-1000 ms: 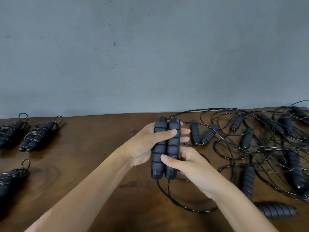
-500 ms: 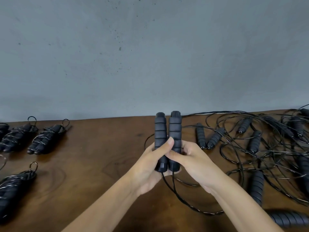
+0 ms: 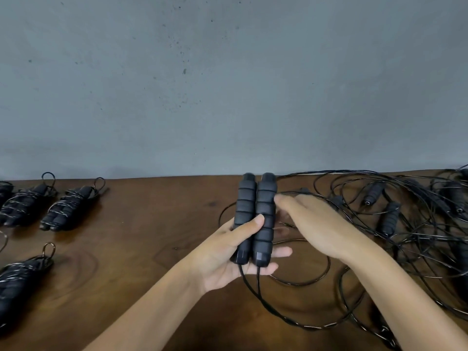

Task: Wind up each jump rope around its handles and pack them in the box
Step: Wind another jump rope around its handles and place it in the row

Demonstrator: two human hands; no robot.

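A grey wall [image 3: 228, 84] fills the upper half of the view, and below it a brown wooden table [image 3: 152, 224] runs from edge to edge. On the table's right side lies one sprawling tangle of loose ropes [image 3: 417, 236], thin black cords looped over one another with foam handles scattered among them; three handles show plainly there, others are too dark or cut off to count. On the left lie four wound bundles [image 3: 68, 209], cord wrapped round paired handles: three in a back row, the leftmost cut by the frame edge, and one nearer the person.

Above the table's middle the left hand [image 3: 222, 259] grips the pair of handles [image 3: 255, 216] upright and side by side, thumb across their front, fingers curled round the back near the lower ends. Two cords [image 3: 253, 295] hang from the handle bottoms and trail right across the table towards the tangle.

The right hand [image 3: 314, 229] hovers just right of the handles, blurred, fingers extended and relaxed, holding nothing; its fingertips are near the right handle, and whether they touch it cannot be told.
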